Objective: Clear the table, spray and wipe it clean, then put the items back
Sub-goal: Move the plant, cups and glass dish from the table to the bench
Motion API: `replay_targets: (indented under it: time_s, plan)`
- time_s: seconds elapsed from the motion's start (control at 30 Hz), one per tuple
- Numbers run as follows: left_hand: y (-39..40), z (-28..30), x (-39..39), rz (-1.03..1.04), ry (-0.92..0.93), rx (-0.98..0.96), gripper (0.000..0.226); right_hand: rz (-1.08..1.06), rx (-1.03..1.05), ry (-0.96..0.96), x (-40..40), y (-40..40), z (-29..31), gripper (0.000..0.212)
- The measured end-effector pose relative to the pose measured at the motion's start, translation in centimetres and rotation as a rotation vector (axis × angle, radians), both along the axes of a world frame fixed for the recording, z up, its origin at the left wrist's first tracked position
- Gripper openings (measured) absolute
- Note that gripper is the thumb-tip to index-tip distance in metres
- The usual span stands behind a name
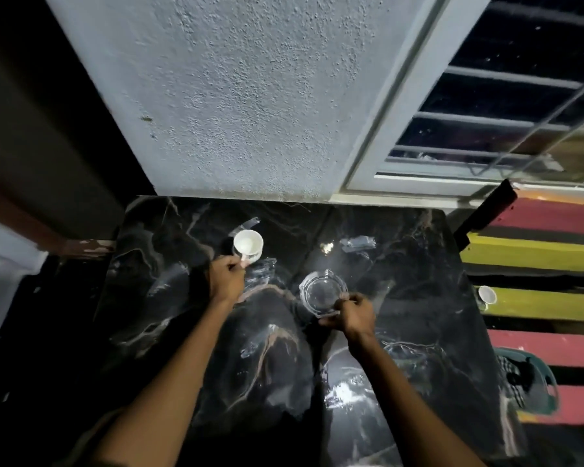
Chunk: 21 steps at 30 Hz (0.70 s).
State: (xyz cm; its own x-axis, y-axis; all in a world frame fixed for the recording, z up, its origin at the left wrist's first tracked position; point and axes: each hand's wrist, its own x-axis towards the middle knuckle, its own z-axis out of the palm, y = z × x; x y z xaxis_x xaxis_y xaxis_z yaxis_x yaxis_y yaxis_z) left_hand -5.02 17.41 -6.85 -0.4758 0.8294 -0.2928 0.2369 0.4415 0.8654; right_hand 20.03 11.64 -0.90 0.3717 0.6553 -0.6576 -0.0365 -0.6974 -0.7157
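A glossy black marble-patterned table (418,298) fills the middle of the view. My left hand (226,281) grips the handle of a white cup (248,246) near the table's far left. My right hand (351,315) pinches the near rim of a clear glass ashtray (322,293) at the table's middle. Whether the cup and the ashtray touch the tabletop I cannot tell.
A rough white wall (250,96) backs the table, with a barred window (503,112) at the right. A striped red, yellow and black mat (547,257) lies to the right, holding a small white cup (487,294) and a teal basin (533,382) with a checked cloth.
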Motion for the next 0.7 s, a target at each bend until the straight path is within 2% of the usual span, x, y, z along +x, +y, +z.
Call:
replay_targets:
  time_s: [0.1, 0.23, 0.33, 0.6, 0.7]
  plan:
    - [-3.5, 1.5, 6.7, -0.107, -0.022, 0.056, 0.007, -0.041, 0.037, 0.021, 4.0, -1.3, 1.2, 0.019]
    - [-7.5, 3.1, 15.4, -0.172, -0.09, 0.077, 0.026, -0.11, 0.081, 0.036, 10.8, -4.3, 2.5, 0.019]
    - [-10.6, 5.0, 22.7, -0.197, -0.129, 0.102, 0.021, -0.132, 0.124, 0.037, 17.1, -7.4, 3.8, 0.021]
    - [-18.5, 8.7, 41.2, -0.238, -0.213, 0.192, 0.032, -0.208, 0.237, 0.02, 34.4, -14.2, 7.1, 0.016]
    - [-19.5, 9.1, 46.0, -0.29, -0.21, 0.178, 0.033, -0.243, 0.243, 0.008, 39.5, -14.7, 7.6, 0.014]
